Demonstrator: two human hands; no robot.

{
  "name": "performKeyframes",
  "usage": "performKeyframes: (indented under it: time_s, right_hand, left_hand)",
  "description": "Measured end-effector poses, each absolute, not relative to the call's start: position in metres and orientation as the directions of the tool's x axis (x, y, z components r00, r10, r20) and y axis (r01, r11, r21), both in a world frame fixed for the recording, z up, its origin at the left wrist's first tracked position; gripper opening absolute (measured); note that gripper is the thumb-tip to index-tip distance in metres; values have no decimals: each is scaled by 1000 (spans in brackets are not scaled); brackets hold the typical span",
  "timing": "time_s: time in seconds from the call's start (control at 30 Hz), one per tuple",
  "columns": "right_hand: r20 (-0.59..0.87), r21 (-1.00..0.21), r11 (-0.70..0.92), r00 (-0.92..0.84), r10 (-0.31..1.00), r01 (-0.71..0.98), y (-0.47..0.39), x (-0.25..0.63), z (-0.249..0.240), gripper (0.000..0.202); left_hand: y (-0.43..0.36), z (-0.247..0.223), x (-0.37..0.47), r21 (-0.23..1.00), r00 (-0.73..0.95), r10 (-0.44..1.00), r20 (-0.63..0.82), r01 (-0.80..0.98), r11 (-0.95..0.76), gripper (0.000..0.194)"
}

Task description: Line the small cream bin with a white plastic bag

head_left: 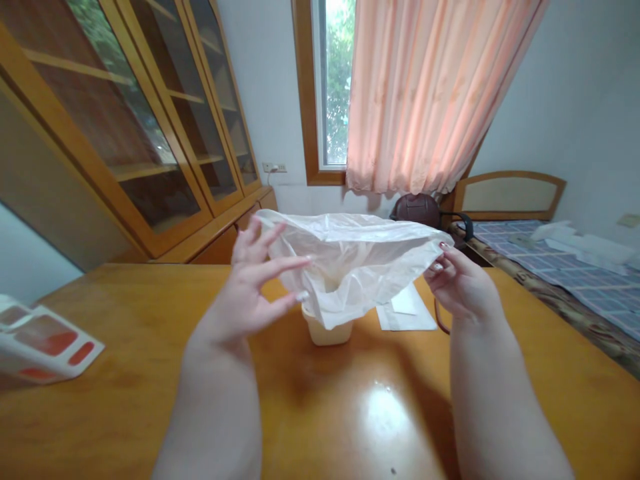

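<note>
A thin white plastic bag (370, 283) is spread wide with its mouth open, hanging over a small cream bin (327, 332) on the wooden table. My right hand (460, 280) pinches the bag's right corner between thumb and fingers. At the bag's left side is my left hand (257, 280), its fingers spread and slightly blurred, touching the edge. The bag hides most of the bin's rim, and its lower part dips towards the bin.
White papers (407, 310) lie behind the bag on the wooden table (150, 393). A white container with openings (50, 340) stands at the left edge. Beyond are a dark chair (417, 210), a bed (560, 267) and a glass-door cabinet (165, 133).
</note>
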State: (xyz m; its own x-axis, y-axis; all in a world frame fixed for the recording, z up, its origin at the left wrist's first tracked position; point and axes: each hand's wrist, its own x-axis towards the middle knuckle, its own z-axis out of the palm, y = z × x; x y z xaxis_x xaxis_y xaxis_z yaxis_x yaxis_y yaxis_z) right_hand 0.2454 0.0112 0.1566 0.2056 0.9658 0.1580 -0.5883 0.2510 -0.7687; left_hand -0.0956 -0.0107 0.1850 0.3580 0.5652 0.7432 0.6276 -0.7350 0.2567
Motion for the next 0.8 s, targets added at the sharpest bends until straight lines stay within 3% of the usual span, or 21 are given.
performKeyframes:
  time_s: [0.07, 0.17, 0.27, 0.33, 0.4, 0.47, 0.63, 0.77, 0.8]
  right_hand:
    - [186, -781, 292, 239, 953, -553, 15, 245, 154, 21]
    - [257, -824, 380, 320, 912, -421, 19, 245, 150, 24]
    - [455, -845, 515, 317, 832, -141, 16, 241, 149, 48]
    - [588, -809, 576, 168, 791, 118, 9, 234, 149, 68]
    - [631, -727, 589, 4, 776, 354, 1, 224, 150, 79]
    - [620, -666, 562, -56, 783, 491, -5, 214, 150, 78]
    - [546, -735, 464, 26, 837, 494, -3, 204, 147, 60]
    - [548, -776, 452, 118, 828, 439, 7, 204, 139, 51]
    - [530, -788, 436, 120, 839, 435, 10, 204, 137, 51]
  left_hand:
    - [-16, 188, -87, 163, 568, 576, 588, 614, -772, 36]
    - [-15, 187, -78, 124, 587, 577, 569, 632, -765, 9]
    - [-9, 184, -77, 191, 291, 506, 812, 686, -702, 6]
    - [-8, 182, -81, 277, -25, 363, 931, 696, -663, 4]
    - [-12, 182, -85, 344, -241, 247, 939, 708, -617, 7]
    - [-18, 183, -88, 378, -299, 231, 926, 747, -547, 9]
    - [-26, 187, -86, 458, -352, 318, 880, 804, -378, 11]
    - [0, 180, -92, 448, -390, 300, 871, 880, -156, 20]
    - [10, 175, -97, 454, -395, 349, 850, 885, -102, 23]
